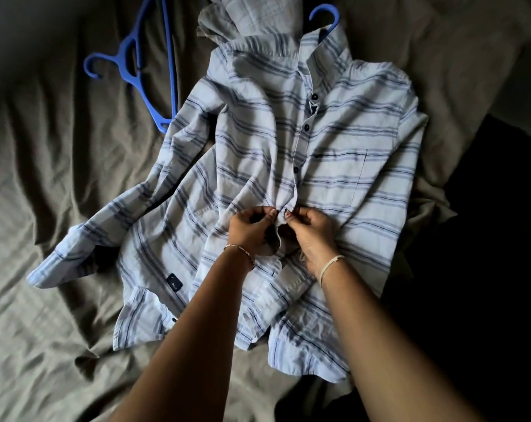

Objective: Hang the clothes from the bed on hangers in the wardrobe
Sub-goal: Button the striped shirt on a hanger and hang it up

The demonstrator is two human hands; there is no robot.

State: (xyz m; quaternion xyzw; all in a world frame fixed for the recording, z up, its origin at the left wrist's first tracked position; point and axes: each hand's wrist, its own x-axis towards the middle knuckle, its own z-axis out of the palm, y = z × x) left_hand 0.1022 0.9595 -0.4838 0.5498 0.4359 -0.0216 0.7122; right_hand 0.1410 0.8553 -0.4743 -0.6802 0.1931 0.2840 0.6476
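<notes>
A light blue striped shirt [334, 141] lies face up on the bed, its collar at the top. A blue hanger sits inside it, only the hook [325, 14] showing above the collar. Three dark buttons down the placket are fastened. My left hand [250, 229] and my right hand [311, 233] meet at the placket below the third button, each pinching one edge of the shirt front. The fabric bunches between my fingertips. Whether a button is between them is hidden.
A second blue hanger [142, 65] lies on the olive-grey bedsheet [44, 178] at the upper left, partly under the shirt's sleeve. Another pale checked garment [252, 16] is piled above the collar. The bed's edge drops into dark at the right.
</notes>
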